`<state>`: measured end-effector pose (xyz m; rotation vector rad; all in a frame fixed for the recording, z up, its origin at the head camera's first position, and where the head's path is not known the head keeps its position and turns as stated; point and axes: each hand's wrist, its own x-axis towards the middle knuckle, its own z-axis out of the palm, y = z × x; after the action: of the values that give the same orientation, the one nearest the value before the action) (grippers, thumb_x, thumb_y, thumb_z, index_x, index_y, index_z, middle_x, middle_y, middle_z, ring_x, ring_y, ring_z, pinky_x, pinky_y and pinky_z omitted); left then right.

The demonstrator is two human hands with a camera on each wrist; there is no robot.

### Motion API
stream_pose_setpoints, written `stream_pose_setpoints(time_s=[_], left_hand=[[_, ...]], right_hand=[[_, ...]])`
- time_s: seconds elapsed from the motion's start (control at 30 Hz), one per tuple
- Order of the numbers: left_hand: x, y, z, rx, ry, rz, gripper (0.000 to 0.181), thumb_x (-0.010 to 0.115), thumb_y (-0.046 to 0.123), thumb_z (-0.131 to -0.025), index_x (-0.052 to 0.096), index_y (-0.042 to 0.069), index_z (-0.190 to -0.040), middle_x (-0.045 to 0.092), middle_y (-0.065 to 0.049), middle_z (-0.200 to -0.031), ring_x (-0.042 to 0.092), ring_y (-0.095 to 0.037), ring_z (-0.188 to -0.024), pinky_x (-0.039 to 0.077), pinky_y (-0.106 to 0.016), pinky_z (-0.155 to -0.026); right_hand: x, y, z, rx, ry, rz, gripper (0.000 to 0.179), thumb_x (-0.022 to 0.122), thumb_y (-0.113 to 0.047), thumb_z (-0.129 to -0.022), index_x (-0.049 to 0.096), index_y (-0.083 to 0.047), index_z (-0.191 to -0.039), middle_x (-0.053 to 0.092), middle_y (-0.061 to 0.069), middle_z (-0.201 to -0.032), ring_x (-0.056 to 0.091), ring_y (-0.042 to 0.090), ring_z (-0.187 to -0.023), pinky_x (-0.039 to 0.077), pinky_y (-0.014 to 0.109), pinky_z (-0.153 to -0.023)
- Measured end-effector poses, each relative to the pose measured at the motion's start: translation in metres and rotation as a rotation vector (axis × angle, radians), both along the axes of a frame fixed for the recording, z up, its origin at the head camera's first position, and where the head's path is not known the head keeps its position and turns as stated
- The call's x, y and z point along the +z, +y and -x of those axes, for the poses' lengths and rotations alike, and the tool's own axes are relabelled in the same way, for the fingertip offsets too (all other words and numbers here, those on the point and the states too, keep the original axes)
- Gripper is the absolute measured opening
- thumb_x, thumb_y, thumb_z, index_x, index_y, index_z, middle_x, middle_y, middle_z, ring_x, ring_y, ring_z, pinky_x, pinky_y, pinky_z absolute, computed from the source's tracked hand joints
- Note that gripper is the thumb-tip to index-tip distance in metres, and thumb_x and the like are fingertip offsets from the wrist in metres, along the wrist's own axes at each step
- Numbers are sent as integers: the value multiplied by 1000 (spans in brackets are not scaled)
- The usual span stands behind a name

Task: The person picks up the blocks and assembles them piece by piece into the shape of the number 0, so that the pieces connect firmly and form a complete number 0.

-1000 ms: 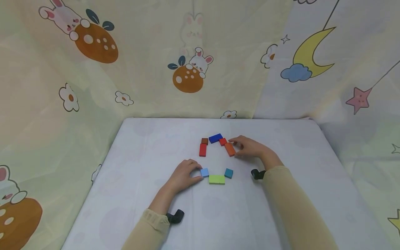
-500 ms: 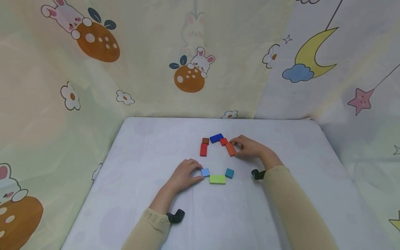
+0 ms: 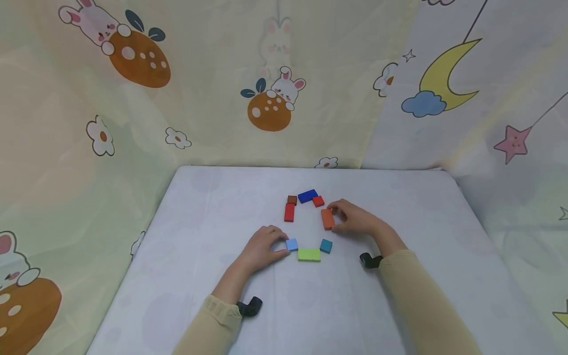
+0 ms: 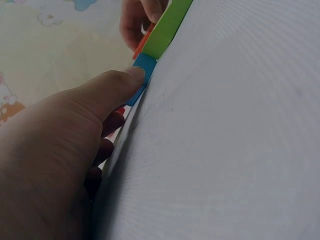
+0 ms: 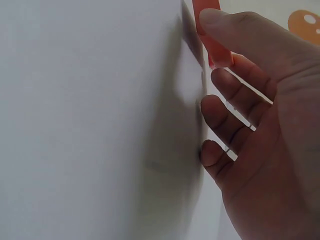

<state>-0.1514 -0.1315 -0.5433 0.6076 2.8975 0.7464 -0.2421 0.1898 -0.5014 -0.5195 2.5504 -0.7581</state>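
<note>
Head view, and there's movement at the right hand [image 3: 355,218]: the orange block [image 3: 327,219] has come away from the small red block [image 3: 318,201], drawn nearer the person and turned straighter, so a gap now shows where the two met. That looks like an adjustment of the right side of this ring of blocks, with the upper join opened. Right thumb and index pinch the orange block, one towards each end; the other fingers curl loosely below, holding nothing, as the right wrist camera shows. Whether the block is lifted or sliding, I can't tell. Over to the left hand [image 3: 262,249], which hasn't shifted: thumb and index grip the light blue block [image 3: 291,245] narrowly at its outer edge. Just right of those fingertips sits the green block [image 3: 309,255], touching or almost touching it, and past that the teal block [image 3: 326,246], on the near side of the right thumb and the closest neighbour to bump that way. Beyond the right fingertips, past the small red one, lies the dark blue block [image 3: 307,195]; farther left of them are the brown block [image 3: 291,199] and long red block [image 3: 289,212], beyond the left fingertips too.
</note>
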Motion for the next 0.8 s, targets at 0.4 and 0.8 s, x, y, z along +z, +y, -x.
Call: stream_pose_setpoints(time_s=[0.4, 0.8], left_hand=[[1, -2, 1, 2, -5, 7, 40, 70, 52, -87, 65, 29, -120, 61, 8, -123, 53, -13, -114, 48, -35, -101], [-2, 0, -1, 0, 0, 3, 40, 71, 51, -87, 65, 29, -120, 61, 9, -123, 53, -13, -114, 49, -35, -101]], right_hand=[[-9, -6, -22, 22, 78, 11, 60, 79, -30, -84, 50, -21, -136, 55, -3, -112, 51, 17, -102, 50, 33, -88], [-10, -5, -28, 26, 99, -14, 59, 79, -33, -83, 52, -20, -134, 54, -3, -105, 50, 16, -95, 48, 29, -79]])
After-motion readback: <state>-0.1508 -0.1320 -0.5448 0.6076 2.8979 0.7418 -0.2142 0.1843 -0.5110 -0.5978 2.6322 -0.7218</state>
